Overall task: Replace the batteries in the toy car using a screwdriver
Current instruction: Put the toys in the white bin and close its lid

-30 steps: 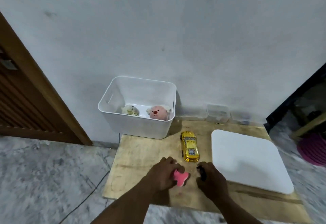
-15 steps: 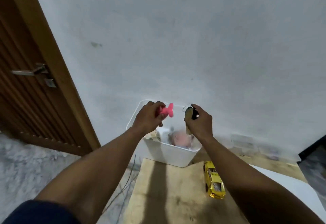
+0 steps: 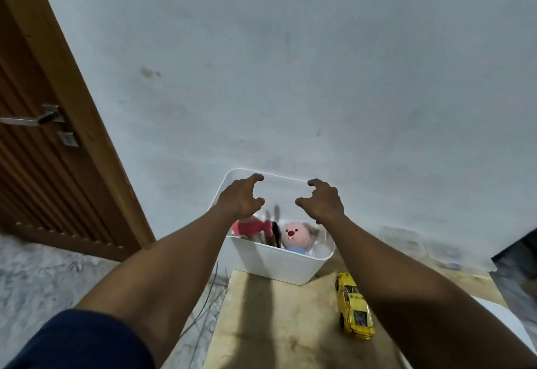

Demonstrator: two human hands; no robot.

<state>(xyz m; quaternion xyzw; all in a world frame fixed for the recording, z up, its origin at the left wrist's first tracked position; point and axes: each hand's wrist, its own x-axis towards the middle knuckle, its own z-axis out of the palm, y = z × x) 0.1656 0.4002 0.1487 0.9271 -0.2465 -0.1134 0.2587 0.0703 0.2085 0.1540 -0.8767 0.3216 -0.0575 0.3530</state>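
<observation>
Toy car [image 3: 355,307]: yellow, on its wheels on the wooden tabletop [image 3: 276,325], lying lengthwise away from the viewer, just beside the right forearm and untouched by either hand. Just beyond its far end stands a white bin [image 3: 279,264], at the tabletop's far-left corner against the wall. Both arms reach out over the bin. Left hand [image 3: 239,198] hovers above the bin's left side, thumb and fingers spread apart and hooked like a claw, nothing in it. Right hand [image 3: 324,203] mirrors it above the bin's right side, fingers likewise half-curled, with a wide gap to the thumb, and empty. The two hands face each other, apart, neither touching the bin's rim. Inside the bin: a pink-faced plush [image 3: 296,236] with a red nose, a red-pink soft toy [image 3: 250,226] to its left, and some blurred pale and dark shapes between them that cannot be identified. A white board [image 3: 505,319] shows at the tabletop's right edge, partly behind the right arm. A dark blue sleeve [image 3: 81,342] covers the left upper arm. Thin cables [image 3: 203,310] trail on the marbled floor [image 3: 43,275] left of the tabletop. Wooden door [image 3: 43,194] with a metal handle [image 3: 32,120] at far left.
</observation>
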